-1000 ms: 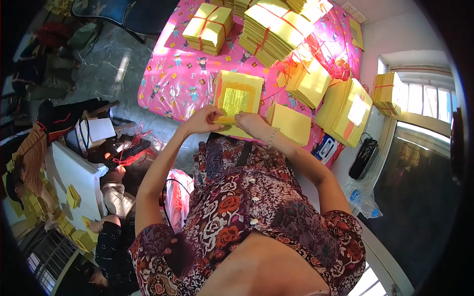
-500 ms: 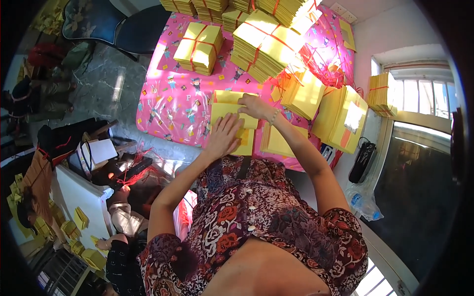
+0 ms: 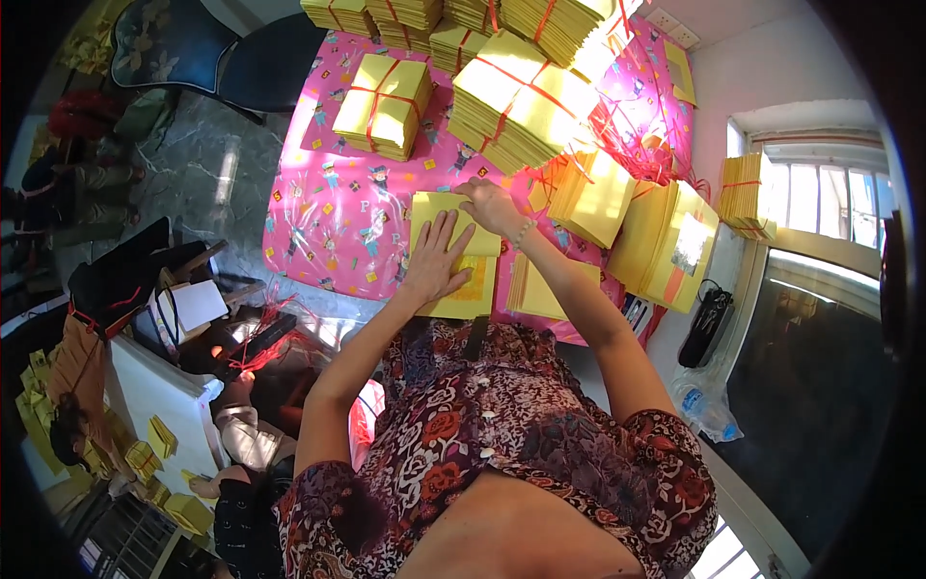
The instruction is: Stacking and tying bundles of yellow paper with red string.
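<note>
A yellow paper sheet (image 3: 437, 201) lies near the table's front edge, its far part folded over the near part. A golden patch (image 3: 475, 277) shows on the near part. My left hand (image 3: 436, 259) is open, palm down with fingers stretched across the paper. At the sheet's far right corner, the bent fingers of my right hand (image 3: 490, 206) are closed on the paper's edge. Beside it on the right, under my right forearm, is a low stack of yellow paper (image 3: 545, 289).
Red-tied yellow paper bundles (image 3: 386, 101) and loose red strings (image 3: 632, 135) cover the far part of the pink table (image 3: 323, 207). A black case (image 3: 709, 323) and a plastic bottle (image 3: 709, 410) are at the right. Another person's hand (image 3: 203, 485) touches yellow paper at lower left.
My right hand has moved a little farther out and left, to the paper's far edge. My left hand stays flat on the sheet. The strip beyond the fold no longer shows.
</note>
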Available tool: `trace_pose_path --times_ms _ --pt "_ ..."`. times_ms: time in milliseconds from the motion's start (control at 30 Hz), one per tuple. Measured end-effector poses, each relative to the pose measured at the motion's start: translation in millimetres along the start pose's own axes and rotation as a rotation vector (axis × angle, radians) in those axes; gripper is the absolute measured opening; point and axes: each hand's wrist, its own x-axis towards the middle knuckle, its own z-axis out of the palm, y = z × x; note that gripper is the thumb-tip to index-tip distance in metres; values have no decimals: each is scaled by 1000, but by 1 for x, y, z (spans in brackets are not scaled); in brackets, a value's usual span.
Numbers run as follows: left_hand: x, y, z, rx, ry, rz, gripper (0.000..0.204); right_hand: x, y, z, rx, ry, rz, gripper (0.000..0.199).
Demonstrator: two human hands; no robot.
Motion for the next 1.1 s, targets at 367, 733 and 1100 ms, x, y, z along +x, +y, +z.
trace_pose_path --times_ms 367,733,1100 --pt "5 1 -4 21 -50 18 89 -4 -1 2 -56 87 -23 29" --pt "5 0 3 47 -69 5 91 -4 -4 2 -55 92 9 26" --pt "10 0 8 86 -123 14 98 -9 -2 7 -114 227 2 26"
